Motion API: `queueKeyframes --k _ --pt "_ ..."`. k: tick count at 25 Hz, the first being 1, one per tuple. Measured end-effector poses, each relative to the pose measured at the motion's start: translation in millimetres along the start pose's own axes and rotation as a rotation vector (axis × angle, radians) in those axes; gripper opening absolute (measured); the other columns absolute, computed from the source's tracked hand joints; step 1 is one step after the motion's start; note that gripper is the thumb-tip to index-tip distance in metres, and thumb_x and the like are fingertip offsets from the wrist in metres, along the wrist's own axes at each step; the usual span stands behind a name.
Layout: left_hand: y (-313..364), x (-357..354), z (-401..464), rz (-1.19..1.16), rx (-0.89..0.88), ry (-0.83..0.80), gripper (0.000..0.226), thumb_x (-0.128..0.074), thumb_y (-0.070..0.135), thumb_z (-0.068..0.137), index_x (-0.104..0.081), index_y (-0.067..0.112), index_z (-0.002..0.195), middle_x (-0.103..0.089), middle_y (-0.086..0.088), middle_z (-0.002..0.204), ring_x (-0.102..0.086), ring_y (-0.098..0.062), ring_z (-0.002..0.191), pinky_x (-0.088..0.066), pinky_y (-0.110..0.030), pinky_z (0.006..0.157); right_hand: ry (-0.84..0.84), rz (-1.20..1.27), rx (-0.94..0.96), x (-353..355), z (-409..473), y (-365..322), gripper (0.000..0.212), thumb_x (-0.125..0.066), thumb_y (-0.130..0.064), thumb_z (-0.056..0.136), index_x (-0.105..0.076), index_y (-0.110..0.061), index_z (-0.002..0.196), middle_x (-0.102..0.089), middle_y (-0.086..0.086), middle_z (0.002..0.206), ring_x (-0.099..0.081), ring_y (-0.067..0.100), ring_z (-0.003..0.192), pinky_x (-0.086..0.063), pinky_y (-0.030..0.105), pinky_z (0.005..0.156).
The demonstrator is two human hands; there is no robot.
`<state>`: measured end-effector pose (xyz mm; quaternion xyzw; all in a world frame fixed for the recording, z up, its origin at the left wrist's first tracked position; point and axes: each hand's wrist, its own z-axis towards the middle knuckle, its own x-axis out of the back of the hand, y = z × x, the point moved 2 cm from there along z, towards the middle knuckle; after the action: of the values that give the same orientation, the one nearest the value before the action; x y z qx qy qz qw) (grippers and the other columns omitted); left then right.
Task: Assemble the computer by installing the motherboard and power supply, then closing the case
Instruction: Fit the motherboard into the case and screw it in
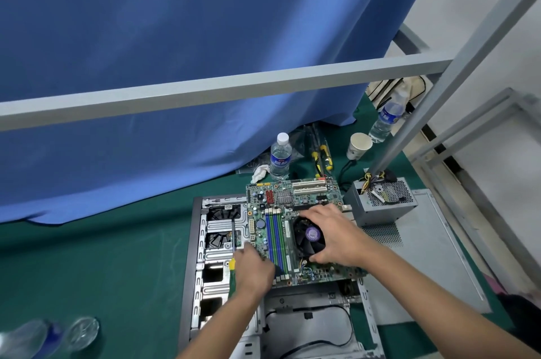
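Motherboard (281, 212), green PCB, sits tilted over open grey metal case (199, 241); right hand (333, 235) curls around its black round CPU fan (307, 237), left hand (253, 266) grips its near-left edge, yellow-handled screwdriver (232, 253) tucked under.

**Hidden, cut off, blurred**

The right hand (332, 237) covers part of the CPU fan (307, 237). The left hand (253, 266) hides most of a screwdriver (232, 244). Blurred bottles (44, 338) lie at the surface's near left edge, cut off by the frame.
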<state>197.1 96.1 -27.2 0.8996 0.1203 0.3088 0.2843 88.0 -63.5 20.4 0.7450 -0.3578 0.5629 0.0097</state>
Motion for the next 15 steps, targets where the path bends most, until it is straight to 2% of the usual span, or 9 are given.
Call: queueKeyframes --k 4,6,8,11,13,14,15 --pt "1 -5 -2 0.039 -0.042 0.035 0.053 -0.057 -0.001 0.090 -0.036 0.003 0.138 -0.037 -0.009 0.126 -0.050 -0.022 0.108 -0.050 -0.031 0.095 0.021 -0.006 -0.018 -1 2 0 0.103 -0.086 -0.038 0.069 -0.028 -0.025 0.153 -0.036 -0.009 0.146 -0.026 0.012 0.134 -0.031 0.037 0.115" --pt "-4 -10 -3 0.046 -0.062 0.059 0.070 -0.060 0.001 0.089 -0.024 0.003 0.149 -0.035 -0.010 0.137 -0.043 -0.024 0.125 -0.040 -0.033 0.110 0.021 -0.008 -0.021 -2 2 -1 0.103 -0.086 -0.040 0.069 -0.027 -0.026 0.153 -0.036 -0.009 0.146 -0.026 0.013 0.135 -0.032 0.037 0.115" --pt "-7 -13 -6 0.076 -0.091 0.059 0.087 -0.061 0.003 0.089 -0.007 0.006 0.157 -0.026 -0.010 0.151 -0.028 -0.024 0.142 -0.024 -0.035 0.120 0.011 -0.032 -0.027 -1 2 -3 0.104 -0.085 -0.042 0.070 -0.026 -0.026 0.153 -0.035 -0.009 0.148 -0.026 0.013 0.136 -0.032 0.037 0.115" --pt "-8 -13 -6 0.105 -0.144 0.021 0.094 -0.063 0.004 0.090 0.002 0.007 0.158 -0.009 -0.008 0.162 -0.012 -0.025 0.150 -0.013 -0.037 0.123 -0.008 -0.054 -0.036 1 -4 -8 0.104 -0.083 -0.044 0.073 -0.022 -0.026 0.155 -0.028 -0.007 0.154 -0.021 0.014 0.141 -0.028 0.039 0.116" --pt "-11 -11 -7 0.176 -0.213 0.009 0.095 -0.062 0.006 0.091 0.005 0.006 0.157 0.004 -0.008 0.165 0.000 -0.026 0.152 -0.002 -0.034 0.122 0.024 -0.057 -0.060 -2 -14 -12 0.097 -0.076 -0.047 0.080 -0.018 -0.027 0.156 -0.017 -0.005 0.158 -0.014 0.016 0.146 -0.027 0.044 0.116" --pt "-13 -10 -7 0.221 -0.263 0.015 0.096 -0.063 0.006 0.091 0.006 0.007 0.157 0.011 -0.007 0.164 0.005 -0.025 0.152 0.002 -0.031 0.120 0.109 -0.103 -0.059 -6 -22 -15 0.087 -0.071 -0.046 0.085 -0.023 -0.025 0.154 -0.018 -0.003 0.157 -0.016 0.018 0.146 -0.031 0.047 0.114" --pt "-16 -9 -7 0.264 -0.311 0.022 0.096 -0.063 0.007 0.091 0.006 0.009 0.158 0.016 -0.005 0.164 0.008 -0.025 0.152 0.003 -0.031 0.119 0.244 -0.151 -0.037 -11 -32 -18 0.071 -0.067 -0.040 0.090 -0.035 -0.020 0.149 -0.029 0.003 0.151 -0.026 0.022 0.142 -0.039 0.047 0.110"
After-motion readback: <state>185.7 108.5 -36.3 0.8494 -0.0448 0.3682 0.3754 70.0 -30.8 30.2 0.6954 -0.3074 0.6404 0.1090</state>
